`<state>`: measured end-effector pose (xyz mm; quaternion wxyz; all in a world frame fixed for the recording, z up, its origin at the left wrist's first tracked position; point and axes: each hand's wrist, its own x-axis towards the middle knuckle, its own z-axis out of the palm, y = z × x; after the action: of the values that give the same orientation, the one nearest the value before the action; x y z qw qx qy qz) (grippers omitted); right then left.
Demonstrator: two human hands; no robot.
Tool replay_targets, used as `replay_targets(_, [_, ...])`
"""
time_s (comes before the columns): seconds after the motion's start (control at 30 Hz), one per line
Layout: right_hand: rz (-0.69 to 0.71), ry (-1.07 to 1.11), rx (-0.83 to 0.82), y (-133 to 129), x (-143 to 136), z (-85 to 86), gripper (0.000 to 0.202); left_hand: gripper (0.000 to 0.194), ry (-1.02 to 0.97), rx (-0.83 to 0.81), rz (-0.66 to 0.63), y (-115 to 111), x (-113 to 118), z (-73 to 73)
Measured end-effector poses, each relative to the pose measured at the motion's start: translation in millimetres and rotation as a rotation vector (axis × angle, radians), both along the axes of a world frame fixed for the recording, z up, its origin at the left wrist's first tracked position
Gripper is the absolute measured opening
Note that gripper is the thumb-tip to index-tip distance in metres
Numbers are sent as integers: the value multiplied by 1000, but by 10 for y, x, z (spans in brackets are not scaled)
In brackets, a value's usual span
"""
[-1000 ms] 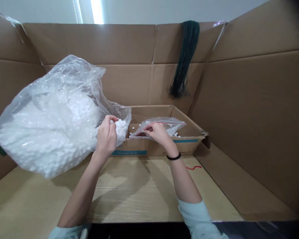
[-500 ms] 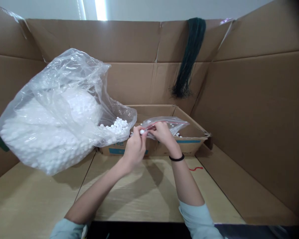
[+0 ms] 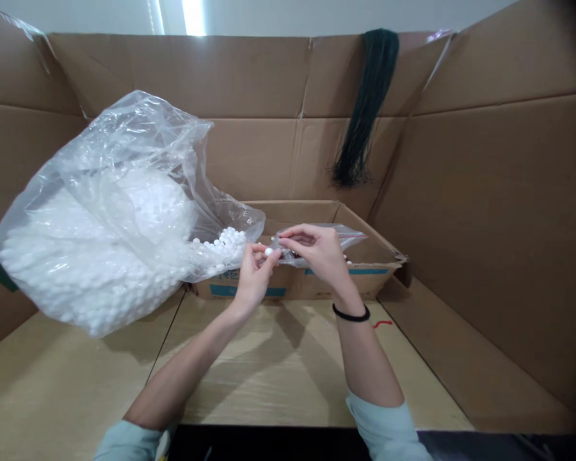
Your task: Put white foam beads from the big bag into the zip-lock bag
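Note:
Between the thumb and fingers of my left hand [image 3: 256, 272] is a white ball [image 3: 269, 251]. Just right of it, my right hand [image 3: 317, 253] has its thumb and forefinger brought close together; anything between them is too small to make out. A clear zip bag [image 3: 348, 235] with a red strip lies behind and under my right hand, over the open cardboard box [image 3: 384, 264]. To the left, a large clear plastic bag [image 3: 96, 243] full of white balls leans with its mouth by my left hand, and several loose balls [image 3: 228, 240] sit in that mouth.
Tall cardboard walls [image 3: 254, 77] surround the work place at the back and sides. A bundle of dark green strands [image 3: 369, 102] hangs over the back wall. On the wooden table [image 3: 249, 384], a short red string [image 3: 383, 323] lies right of my right forearm.
My right hand has shifted slightly right and turned, its fingers now above the zip bag's left part. My left hand, with the white ball, has moved a little left.

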<state>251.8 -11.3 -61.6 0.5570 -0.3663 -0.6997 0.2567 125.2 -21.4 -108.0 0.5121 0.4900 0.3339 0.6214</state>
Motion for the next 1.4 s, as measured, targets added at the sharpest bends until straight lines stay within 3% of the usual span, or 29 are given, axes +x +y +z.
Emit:
replay_targets(0.2, [118,29,-40,72,-47,-19,13,27,122,195,183,-10,-29,-32])
replay_targets(0.47, [149,-12,-23,74,-57,-22,10,24,280,269,320,-11,-66,-57])
replay_targets(0.83, [146,-35,28,75,-107,-49,8,20,329,272,332,-4,-105,-37])
replay_targets(1.13, [194,-77,-5,64,-55,-15,7,24,280,295,305,71,-97,-145])
replay_targets(1.4, [139,-67,4,67,-56,-21,7,24,235,306,295,78,-96,-122])
